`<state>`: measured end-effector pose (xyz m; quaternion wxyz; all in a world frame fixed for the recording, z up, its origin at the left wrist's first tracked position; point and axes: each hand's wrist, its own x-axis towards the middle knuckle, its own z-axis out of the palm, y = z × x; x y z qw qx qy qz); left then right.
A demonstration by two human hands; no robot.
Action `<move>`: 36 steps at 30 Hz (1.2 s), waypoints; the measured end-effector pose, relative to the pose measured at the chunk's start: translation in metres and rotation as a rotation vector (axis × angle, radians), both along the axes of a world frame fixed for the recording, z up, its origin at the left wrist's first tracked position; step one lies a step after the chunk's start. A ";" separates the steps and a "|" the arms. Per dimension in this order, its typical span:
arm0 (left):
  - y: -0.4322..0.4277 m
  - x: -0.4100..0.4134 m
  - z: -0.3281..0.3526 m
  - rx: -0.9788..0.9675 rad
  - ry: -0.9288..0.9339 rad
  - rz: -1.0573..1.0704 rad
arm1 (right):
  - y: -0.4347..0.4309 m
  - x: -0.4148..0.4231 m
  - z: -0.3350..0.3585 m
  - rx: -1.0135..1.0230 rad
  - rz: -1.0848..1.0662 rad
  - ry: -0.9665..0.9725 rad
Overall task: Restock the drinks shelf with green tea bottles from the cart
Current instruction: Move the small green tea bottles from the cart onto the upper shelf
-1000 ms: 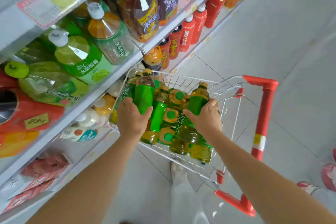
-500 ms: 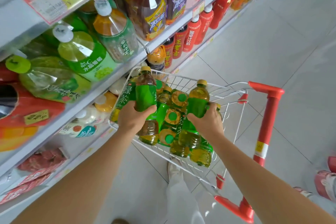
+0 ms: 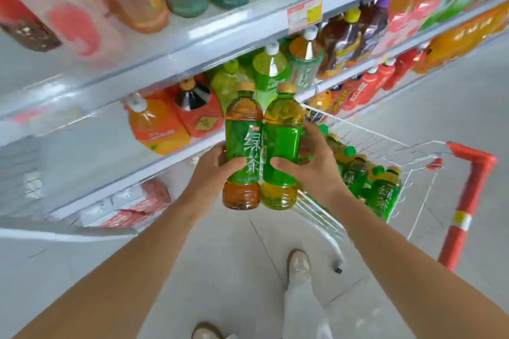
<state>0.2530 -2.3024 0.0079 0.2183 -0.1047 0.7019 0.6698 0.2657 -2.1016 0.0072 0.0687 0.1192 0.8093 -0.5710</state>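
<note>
The left hand (image 3: 212, 173) is wrapped tight around one green tea bottle (image 3: 242, 146), with the thumb lying across its green label. The right hand (image 3: 311, 165) is wrapped tight around a second green tea bottle (image 3: 281, 146) in the same way. Both bottles stand straight up, caps at 12 o'clock, and they touch each other side by side. The left one looks more brown, the right one more yellow.

The bottles are up in the air, in front of the drinks shelf (image 3: 170, 63), and no longer in the cart (image 3: 358, 135). The cart sits at about 3 o'clock from the hands, with its red handle (image 3: 468, 201) on the far side. More green tea bottles (image 3: 382, 192) lie in a pile inside it.

I think this is the carrying step: two bottles are out of the cart and on their way to the shelf, but not yet set down. Many bottles are left, so the job is far from done.

Big bottles fill the middle shelf at 12 o'clock. At 9 o'clock from the hands, beside the big orange juice bottle (image 3: 157, 126), the shelf looks bare, though that part is blurry. The next move needs an open spot. Then the bottles should go in bottoms first and standing up, with care not to bump the ones close by.
</note>
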 end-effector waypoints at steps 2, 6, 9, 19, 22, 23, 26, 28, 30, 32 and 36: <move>-0.044 0.022 0.021 -0.022 0.043 0.034 | -0.046 0.008 0.019 0.015 0.050 0.056; -0.129 0.062 0.060 -0.114 0.111 0.170 | -0.138 0.021 0.056 -0.011 0.138 0.163; -0.188 0.086 0.092 -0.196 0.218 0.275 | -0.200 0.026 0.089 -0.050 0.219 0.261; -0.311 0.068 0.181 -0.335 0.558 0.616 | -0.353 -0.031 0.185 -0.124 0.383 0.467; -0.333 0.043 0.192 -0.318 0.610 0.724 | -0.381 -0.055 0.196 -0.135 0.384 0.512; -0.339 0.036 0.195 -0.328 0.624 0.739 | -0.389 -0.063 0.199 -0.148 0.378 0.528; -0.357 0.016 0.196 -0.352 0.690 0.753 | -0.413 -0.081 0.199 -0.157 0.344 0.577; -0.366 0.005 0.191 -0.351 0.729 0.746 | -0.426 -0.090 0.196 -0.145 0.312 0.612; -0.376 -0.005 0.183 -0.328 0.745 0.736 | -0.435 -0.097 0.194 -0.113 0.292 0.661; -0.385 -0.014 0.173 -0.306 0.761 0.747 | -0.444 -0.104 0.191 -0.071 0.285 0.706; -0.398 -0.026 0.157 -0.258 0.774 0.753 | -0.459 -0.113 0.174 0.032 0.255 0.753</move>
